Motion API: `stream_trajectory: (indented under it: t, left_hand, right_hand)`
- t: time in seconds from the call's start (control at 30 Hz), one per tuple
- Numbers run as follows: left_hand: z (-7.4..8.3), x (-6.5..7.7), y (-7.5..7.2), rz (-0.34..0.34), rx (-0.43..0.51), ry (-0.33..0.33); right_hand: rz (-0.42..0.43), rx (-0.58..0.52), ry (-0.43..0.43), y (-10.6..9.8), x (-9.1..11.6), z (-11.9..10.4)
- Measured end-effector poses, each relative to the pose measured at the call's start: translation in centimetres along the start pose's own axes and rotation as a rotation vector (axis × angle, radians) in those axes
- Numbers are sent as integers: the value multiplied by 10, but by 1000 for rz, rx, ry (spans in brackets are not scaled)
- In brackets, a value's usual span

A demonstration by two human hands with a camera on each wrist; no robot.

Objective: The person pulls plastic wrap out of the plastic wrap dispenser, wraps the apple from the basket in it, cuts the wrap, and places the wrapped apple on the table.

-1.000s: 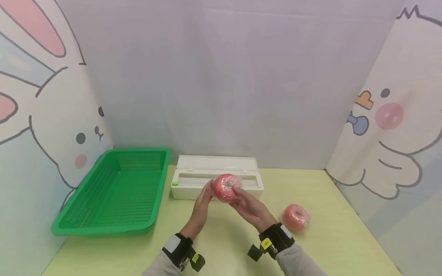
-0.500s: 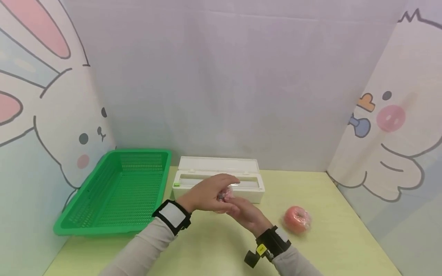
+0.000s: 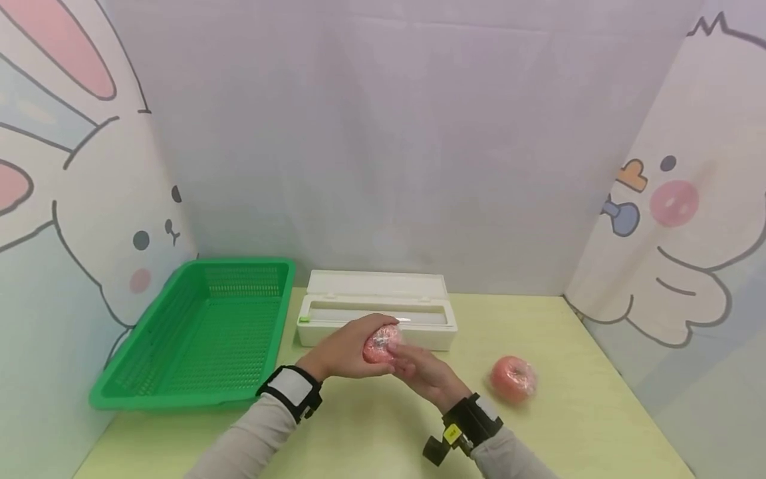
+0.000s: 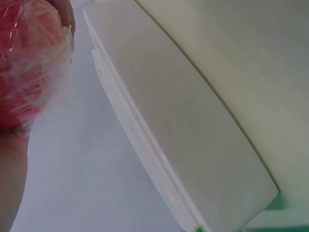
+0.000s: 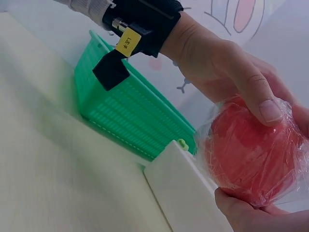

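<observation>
A red apple [image 3: 380, 344] wrapped in clear plastic film is held between both hands in front of the white box. My left hand [image 3: 344, 348] grips it from the left, thumb on the near side and fingers over the far side. From the lower right, my right hand [image 3: 427, 376] holds it too, its thumb against the film. Up close in the right wrist view, the wrapped apple [image 5: 253, 157] has loose, crinkled film around it. A second film-wrapped red apple [image 3: 513, 379] rests on the table to the right of my right hand.
Behind the hands stands a white cling film dispenser [image 3: 431, 340], lid raised, a roll inside. To the left sits a green plastic basket [image 3: 278, 332] with perforated walls. Printed cartoon panels flank the pale yellow table [image 3: 574, 426], with a plain curtain at the back.
My left hand has swung from the apple's left side to over it, then shifted slightly, uncovering more of it. The apple has come a little nearer and turned. The second apple has stayed put.
</observation>
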State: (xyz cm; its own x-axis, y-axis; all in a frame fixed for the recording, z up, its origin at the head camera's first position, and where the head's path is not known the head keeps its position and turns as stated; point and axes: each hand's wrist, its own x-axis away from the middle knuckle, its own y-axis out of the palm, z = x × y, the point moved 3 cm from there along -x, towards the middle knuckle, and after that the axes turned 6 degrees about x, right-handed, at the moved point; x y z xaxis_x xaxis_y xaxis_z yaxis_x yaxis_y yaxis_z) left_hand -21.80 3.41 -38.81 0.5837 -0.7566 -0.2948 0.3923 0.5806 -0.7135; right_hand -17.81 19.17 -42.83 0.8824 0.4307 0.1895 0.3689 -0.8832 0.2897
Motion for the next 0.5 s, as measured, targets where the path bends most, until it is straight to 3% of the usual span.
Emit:
stream_trajectory:
  t: [0.1, 0.27, 0.5]
  left_hand:
    - [-2, 3, -1, 58, 29, -8]
    - [-11, 12, 0, 186, 134, -77]
    - [-20, 24, 30, 349, 324, -170]
  right_hand:
    - [16, 38, 16, -2, 0, 0]
    - [25, 62, -6, -5, 1, -8]
    - [0, 2, 1, -8, 5, -3]
